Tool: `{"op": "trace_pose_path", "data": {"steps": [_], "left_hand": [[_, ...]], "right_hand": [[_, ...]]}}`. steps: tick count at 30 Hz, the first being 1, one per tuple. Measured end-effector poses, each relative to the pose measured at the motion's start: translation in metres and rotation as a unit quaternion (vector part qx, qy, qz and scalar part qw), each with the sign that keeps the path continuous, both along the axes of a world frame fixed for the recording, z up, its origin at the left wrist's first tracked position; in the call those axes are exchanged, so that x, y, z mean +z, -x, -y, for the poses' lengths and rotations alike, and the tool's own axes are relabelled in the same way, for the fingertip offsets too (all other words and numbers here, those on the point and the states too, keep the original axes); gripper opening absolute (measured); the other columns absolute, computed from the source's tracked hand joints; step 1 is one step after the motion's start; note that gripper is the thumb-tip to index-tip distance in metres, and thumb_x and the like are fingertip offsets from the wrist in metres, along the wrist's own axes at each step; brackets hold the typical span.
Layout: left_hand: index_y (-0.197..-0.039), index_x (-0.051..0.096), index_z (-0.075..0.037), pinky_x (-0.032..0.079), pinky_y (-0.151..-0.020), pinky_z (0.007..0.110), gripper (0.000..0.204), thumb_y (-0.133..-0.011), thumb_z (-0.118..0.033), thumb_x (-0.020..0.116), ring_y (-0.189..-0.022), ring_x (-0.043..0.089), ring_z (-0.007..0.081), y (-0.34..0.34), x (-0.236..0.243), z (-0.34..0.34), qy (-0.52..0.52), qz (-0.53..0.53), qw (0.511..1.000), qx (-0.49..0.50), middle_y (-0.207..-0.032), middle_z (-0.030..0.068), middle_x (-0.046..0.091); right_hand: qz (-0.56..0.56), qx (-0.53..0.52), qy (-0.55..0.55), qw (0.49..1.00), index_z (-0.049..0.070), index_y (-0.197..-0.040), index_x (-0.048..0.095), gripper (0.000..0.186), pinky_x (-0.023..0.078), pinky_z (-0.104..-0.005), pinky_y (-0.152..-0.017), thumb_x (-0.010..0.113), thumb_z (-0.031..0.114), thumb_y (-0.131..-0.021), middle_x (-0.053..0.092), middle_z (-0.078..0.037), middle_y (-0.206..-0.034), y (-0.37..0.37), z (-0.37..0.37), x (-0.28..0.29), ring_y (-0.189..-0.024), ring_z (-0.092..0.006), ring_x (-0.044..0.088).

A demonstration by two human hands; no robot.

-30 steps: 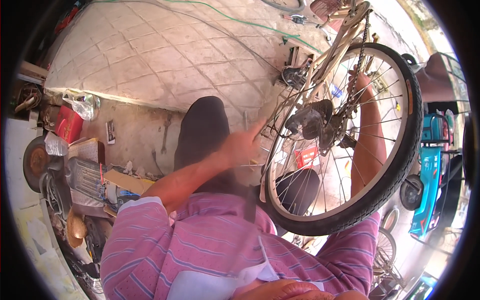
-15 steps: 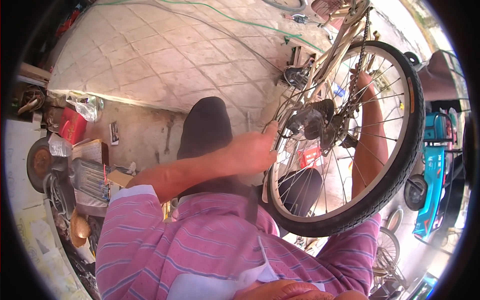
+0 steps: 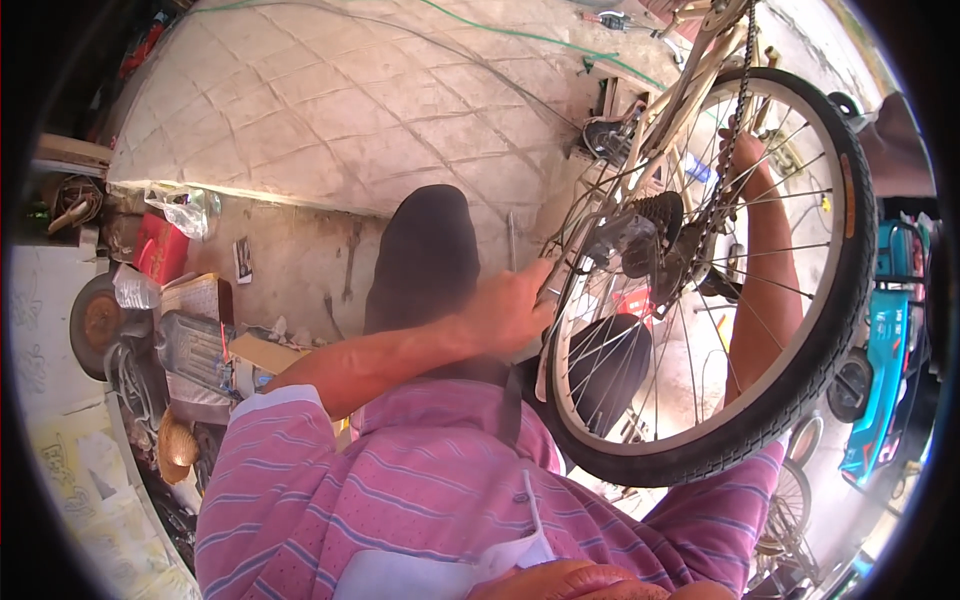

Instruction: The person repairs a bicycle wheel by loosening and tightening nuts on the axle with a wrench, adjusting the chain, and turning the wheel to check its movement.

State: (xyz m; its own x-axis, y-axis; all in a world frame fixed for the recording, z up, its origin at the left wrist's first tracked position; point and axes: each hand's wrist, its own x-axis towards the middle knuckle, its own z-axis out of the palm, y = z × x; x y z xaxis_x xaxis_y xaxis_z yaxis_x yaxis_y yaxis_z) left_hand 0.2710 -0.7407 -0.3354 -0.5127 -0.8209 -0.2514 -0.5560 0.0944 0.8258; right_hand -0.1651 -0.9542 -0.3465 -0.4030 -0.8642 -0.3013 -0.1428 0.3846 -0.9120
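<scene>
Head view, looking down over a pink striped shirt [image 3: 420,500] at an upturned bicycle.

Rear bicycle wheel [image 3: 700,270]: stands upright at right of frame, black tyre, silver spokes, cream rim. It sits in the cream frame stays [image 3: 690,80], which rise toward the upper edge. The sprocket cluster [image 3: 655,215] and the derailleur [image 3: 625,240] sit at the hub; the chain [image 3: 735,120] runs from there up along the stays.

Left hand [image 3: 515,310]: forearm crosses from lower left. The hand lies at the near side of the wheel, at the rim and lower spokes, just below the derailleur. Fingers are curled toward the rim; grip appears pressed together around a thin part there, but which part it pinches cannot be told.

Right hand [image 3: 745,155]: arm reaches up behind the wheel, seen through the spokes. The hand is at the chain, above and right of the sprocket cluster. Fingers are partly hidden by spokes and chain; whether the grip is spread or closed cannot be told.

Surroundings: a dark trouser knee [image 3: 425,250] shows left of the wheel, over a floor of pale paving tiles [image 3: 330,110]. A green hose [image 3: 520,35] crosses the tiles at top. A red box [image 3: 160,245] and a clear plastic bag [image 3: 185,205] lie at left among clutter. A blue vehicle [image 3: 885,370] stands at the far right edge.
</scene>
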Motion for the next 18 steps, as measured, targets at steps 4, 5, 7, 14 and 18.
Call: {"op": "trace_pose_path", "data": {"steps": [4, 5, 7, 14, 18], "left_hand": [[-0.124, 0.054, 0.001, 0.050, -0.065, 0.046, 0.042, -0.086, -0.013, 0.061, -0.071, 0.063, 0.0435, 0.002, -0.005, -0.005, -0.014, -0.038, 0.999, 0.006, -0.075, 0.0242, 0.062], [-0.126, 0.054, 0.001, 0.049, -0.063, 0.045, 0.044, -0.085, -0.013, 0.062, -0.068, 0.063, 0.0417, 0.004, -0.004, -0.004, -0.002, -0.049, 0.999, 0.007, -0.073, 0.0225, 0.061], [-0.129, 0.054, 0.000, 0.049, -0.061, 0.044, 0.046, -0.085, -0.013, 0.062, -0.065, 0.063, 0.0400, 0.001, -0.011, -0.005, 0.013, -0.057, 0.998, 0.015, -0.070, 0.0208, 0.060], [-0.135, 0.051, 0.000, 0.048, -0.053, 0.040, 0.054, -0.085, -0.015, 0.067, -0.056, 0.062, 0.0328, 0.005, -0.043, -0.001, 0.131, -0.103, 0.986, 0.011, -0.067, 0.0177, 0.060], [-0.134, 0.051, 0.003, 0.048, -0.053, 0.039, 0.054, -0.085, -0.014, 0.068, -0.056, 0.063, 0.0326, -0.002, -0.043, -0.004, 0.117, -0.070, 0.991, 0.021, -0.066, 0.0175, 0.059]], "right_hand": [[-0.016, 0.046, -0.006, 0.999, 0.005, -0.099, 0.058, 0.046, 0.034, -0.0289, -0.039, 0.060, 0.051, -0.098, 0.043, 0.005, -0.059, 0.016, -0.008, -0.002, -0.042, -0.0103, 0.041], [0.004, 0.050, 0.001, 0.999, 0.007, -0.097, 0.057, 0.045, 0.033, -0.0281, -0.038, 0.061, 0.051, -0.097, 0.042, 0.006, -0.058, 0.014, -0.013, 0.003, -0.040, -0.0098, 0.041], [0.062, 0.028, 0.002, 0.998, 0.008, -0.094, 0.055, 0.043, 0.032, -0.0267, -0.037, 0.061, 0.051, -0.097, 0.042, 0.007, -0.057, 0.008, -0.005, 0.015, -0.039, -0.0088, 0.040], [-0.096, 0.106, 0.007, 0.990, 0.009, -0.092, 0.058, 0.042, 0.036, -0.0288, -0.039, 0.061, 0.051, -0.097, 0.041, 0.006, -0.057, 0.046, 0.007, -0.009, -0.042, -0.0095, 0.042], [-0.060, 0.072, 0.019, 0.995, 0.010, -0.087, 0.057, 0.042, 0.038, -0.0307, -0.039, 0.061, 0.050, -0.098, 0.044, 0.004, -0.058, 0.001, -0.003, 0.001, -0.043, -0.0124, 0.044]]}}
